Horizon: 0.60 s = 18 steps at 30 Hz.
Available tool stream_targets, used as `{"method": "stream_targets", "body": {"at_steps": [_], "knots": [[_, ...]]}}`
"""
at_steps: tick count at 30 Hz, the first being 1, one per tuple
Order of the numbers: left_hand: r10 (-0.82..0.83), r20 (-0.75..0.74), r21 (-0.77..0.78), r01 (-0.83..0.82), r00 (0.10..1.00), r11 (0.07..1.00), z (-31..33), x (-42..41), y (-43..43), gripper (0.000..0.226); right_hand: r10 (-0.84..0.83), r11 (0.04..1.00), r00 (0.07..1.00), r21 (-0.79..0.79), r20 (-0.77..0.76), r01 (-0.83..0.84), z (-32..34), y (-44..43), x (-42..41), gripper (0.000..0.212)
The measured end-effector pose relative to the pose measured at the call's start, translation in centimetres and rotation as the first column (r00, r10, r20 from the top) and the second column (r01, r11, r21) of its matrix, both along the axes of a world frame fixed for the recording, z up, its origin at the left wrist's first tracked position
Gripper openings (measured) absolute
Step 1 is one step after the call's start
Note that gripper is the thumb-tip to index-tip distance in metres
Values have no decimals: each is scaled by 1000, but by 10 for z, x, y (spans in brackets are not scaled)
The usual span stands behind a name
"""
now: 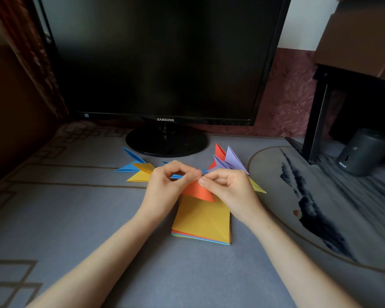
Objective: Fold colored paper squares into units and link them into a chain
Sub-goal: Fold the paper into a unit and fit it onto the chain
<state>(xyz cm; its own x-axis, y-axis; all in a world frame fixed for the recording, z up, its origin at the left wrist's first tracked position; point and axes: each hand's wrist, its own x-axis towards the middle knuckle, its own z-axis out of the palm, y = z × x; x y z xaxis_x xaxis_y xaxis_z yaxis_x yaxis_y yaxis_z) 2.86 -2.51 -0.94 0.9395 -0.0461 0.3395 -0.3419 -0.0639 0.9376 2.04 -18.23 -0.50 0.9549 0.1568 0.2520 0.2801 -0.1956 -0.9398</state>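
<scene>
Currently both grips closed on the paper chain: left hand pinches a thin blue unit, right hand pinches the top edge of an orange folded unit, fingertips nearly touching. Chain runs sideways above the worktop: blue and yellow units left, red and lilac points behind the right hand, yellow-green tip right. Stack of paper squares, yellow on top, lies directly below the hands. Dark monitor behind.
</scene>
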Motion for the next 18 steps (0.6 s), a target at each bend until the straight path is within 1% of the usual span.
{"method": "stream_targets", "body": {"at_steps": [3, 7, 12, 15, 18], "knots": [[67, 15, 27, -67, 998, 997, 0, 0, -2, 12, 26, 1000, 999, -13, -27, -27, 2, 0, 0, 10], [135, 21, 22, -136, 991, 991, 0, 4, 3, 13, 88, 995, 993, -43, -77, -92, 5, -1, -1, 14], [215, -2, -21, -215, 977, 976, -3, 12, 10, 15, 83, 990, 988, -105, -129, -97, 7, -1, -3, 16], [245, 8, 16, -245, 970, 969, -4, 14, 13, 16, 82, 984, 986, -147, -144, -104, 5, 0, -3, 17], [290, 8, 66, -290, 957, 955, -4, 19, 16, 17, 85, 985, 987, -137, -137, -103, 5, -1, -4, 16]]}}
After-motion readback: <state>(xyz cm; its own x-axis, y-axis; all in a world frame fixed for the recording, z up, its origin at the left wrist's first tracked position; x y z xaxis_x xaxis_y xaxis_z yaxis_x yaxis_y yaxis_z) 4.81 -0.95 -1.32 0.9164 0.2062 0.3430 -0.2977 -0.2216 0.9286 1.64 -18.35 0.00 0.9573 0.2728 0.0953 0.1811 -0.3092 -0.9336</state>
